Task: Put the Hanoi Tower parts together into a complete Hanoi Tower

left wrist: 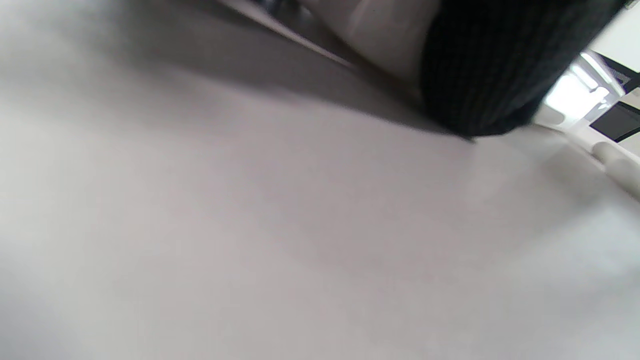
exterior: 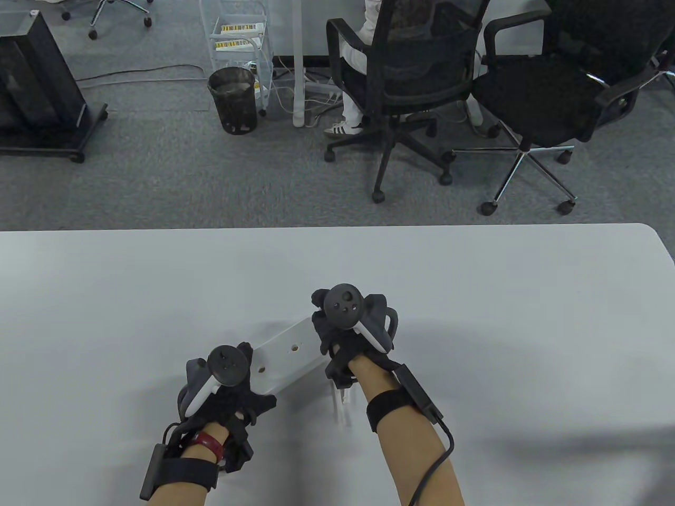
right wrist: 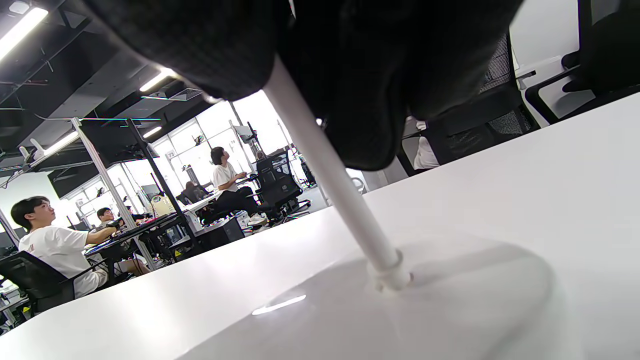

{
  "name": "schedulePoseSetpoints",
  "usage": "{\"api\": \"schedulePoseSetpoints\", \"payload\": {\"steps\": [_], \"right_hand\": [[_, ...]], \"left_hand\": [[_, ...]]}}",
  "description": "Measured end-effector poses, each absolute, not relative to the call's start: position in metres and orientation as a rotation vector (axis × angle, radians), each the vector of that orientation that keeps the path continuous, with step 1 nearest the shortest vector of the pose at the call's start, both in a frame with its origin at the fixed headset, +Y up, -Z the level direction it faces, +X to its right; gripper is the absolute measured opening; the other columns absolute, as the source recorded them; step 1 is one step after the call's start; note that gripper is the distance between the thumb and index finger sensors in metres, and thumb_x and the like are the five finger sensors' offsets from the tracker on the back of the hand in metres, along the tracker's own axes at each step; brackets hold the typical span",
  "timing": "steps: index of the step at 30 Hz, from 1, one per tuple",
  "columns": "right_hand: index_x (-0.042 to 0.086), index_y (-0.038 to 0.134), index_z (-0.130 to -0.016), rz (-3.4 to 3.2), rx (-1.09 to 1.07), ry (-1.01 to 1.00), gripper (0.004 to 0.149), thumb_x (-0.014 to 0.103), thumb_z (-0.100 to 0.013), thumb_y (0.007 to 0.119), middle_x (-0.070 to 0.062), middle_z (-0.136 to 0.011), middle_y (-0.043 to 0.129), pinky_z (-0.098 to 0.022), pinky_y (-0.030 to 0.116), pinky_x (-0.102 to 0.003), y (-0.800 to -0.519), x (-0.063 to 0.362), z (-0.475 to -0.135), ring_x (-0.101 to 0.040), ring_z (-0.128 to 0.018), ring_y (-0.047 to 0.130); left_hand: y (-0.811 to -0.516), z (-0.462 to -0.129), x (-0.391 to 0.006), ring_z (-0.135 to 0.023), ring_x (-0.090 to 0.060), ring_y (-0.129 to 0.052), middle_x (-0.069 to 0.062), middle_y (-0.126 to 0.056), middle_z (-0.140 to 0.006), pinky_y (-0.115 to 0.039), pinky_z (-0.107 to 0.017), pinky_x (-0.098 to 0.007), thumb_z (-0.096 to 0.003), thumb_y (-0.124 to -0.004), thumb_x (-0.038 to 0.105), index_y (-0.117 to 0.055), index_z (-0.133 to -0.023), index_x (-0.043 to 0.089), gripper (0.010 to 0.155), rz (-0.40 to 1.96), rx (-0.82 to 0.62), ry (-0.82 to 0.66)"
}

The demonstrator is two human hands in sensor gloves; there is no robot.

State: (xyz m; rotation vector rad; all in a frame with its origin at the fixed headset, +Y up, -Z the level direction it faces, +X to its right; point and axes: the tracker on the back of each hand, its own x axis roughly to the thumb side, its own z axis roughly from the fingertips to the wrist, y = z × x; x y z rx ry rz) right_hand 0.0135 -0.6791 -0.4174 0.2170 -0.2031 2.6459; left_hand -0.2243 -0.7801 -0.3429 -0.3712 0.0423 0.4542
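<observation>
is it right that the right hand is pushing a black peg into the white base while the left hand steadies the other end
Not quite: the peg is white, not black, as the right wrist view shows. The rest holds: the right hand grips it, its foot at the white base, and the left hand steadies the other end.

Smooth white plastic on the base board [exterior: 287, 356], matt, with 2 drilled holes showing. Same smooth white plastic on the peg [right wrist: 332, 177], faintly glossy. Black knitted cloth over each hand; pale desk [exterior: 474, 295] smooth with soft sheen.
</observation>
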Motion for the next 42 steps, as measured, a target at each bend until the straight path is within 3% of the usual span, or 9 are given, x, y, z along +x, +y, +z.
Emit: {"api": "schedulePoseSetpoints", "payload": {"steps": [8,13,18,26,36,42], "right_hand": [[0.029,0.077,-0.077,2.853,0.182,-0.279,0.04,0.032,-0.037,0.082,-0.009,-0.08,0.085,-0.062,0.077,-0.051,-0.679,0.013,-0.419,-0.031,-0.068,0.1],[0.027,0.076,-0.078,2.856,0.171,-0.226,0.042,0.034,-0.037,0.081,-0.01,-0.081,0.083,-0.062,0.074,-0.053,-0.679,0.012,-0.418,-0.034,-0.068,0.098],[0.018,0.067,-0.089,2.92,0.143,-0.17,0.061,0.041,-0.035,0.081,-0.013,-0.089,0.078,-0.063,0.07,-0.057,-0.676,0.022,-0.413,-0.037,-0.074,0.091],[0.015,0.076,-0.083,2.986,-0.006,-0.013,0.054,0.04,-0.035,0.082,-0.013,-0.082,0.086,-0.06,0.073,-0.057,-0.665,0.044,-0.404,-0.036,-0.066,0.095],[0.012,0.084,-0.076,3.071,-0.197,0.378,0.05,0.04,-0.034,0.086,-0.013,-0.073,0.093,-0.059,0.072,-0.058,-0.698,0.042,-0.396,-0.036,-0.06,0.096],[0.011,0.084,-0.078,3.137,-0.252,0.428,0.054,0.042,-0.034,0.085,-0.014,-0.075,0.092,-0.06,0.07,-0.059,-0.715,0.03,-0.395,-0.037,-0.062,0.094]], "left_hand": [[-0.781,-0.344,-0.224,-0.104,-0.041,-0.023,-0.01,-0.021,-0.113,-0.03,-0.07,-0.057,-0.0378,-0.094,0.051,-0.006,-0.107,0.022,0.116,0.454,-0.372,0.043],[-0.781,-0.344,-0.224,-0.104,-0.041,-0.023,-0.01,-0.021,-0.113,-0.03,-0.07,-0.057,-0.0376,-0.094,0.051,-0.006,-0.107,0.022,0.116,0.453,-0.373,0.044],[-0.781,-0.344,-0.225,-0.104,-0.041,-0.023,-0.01,-0.021,-0.113,-0.03,-0.07,-0.057,-0.0378,-0.094,0.051,-0.006,-0.107,0.022,0.116,0.453,-0.373,0.044],[-0.782,-0.345,-0.225,-0.104,-0.041,-0.023,-0.01,-0.021,-0.113,-0.03,-0.07,-0.057,-0.0378,-0.094,0.051,-0.006,-0.107,0.022,0.116,0.454,-0.373,0.043],[-0.783,-0.345,-0.225,-0.104,-0.041,-0.023,-0.011,-0.021,-0.113,-0.029,-0.07,-0.057,-0.0379,-0.094,0.051,-0.006,-0.107,0.022,0.116,0.454,-0.373,0.042],[-0.784,-0.345,-0.226,-0.104,-0.041,-0.023,-0.01,-0.021,-0.113,-0.029,-0.07,-0.057,-0.038,-0.094,0.051,-0.006,-0.107,0.022,0.115,0.454,-0.372,0.041]]}}
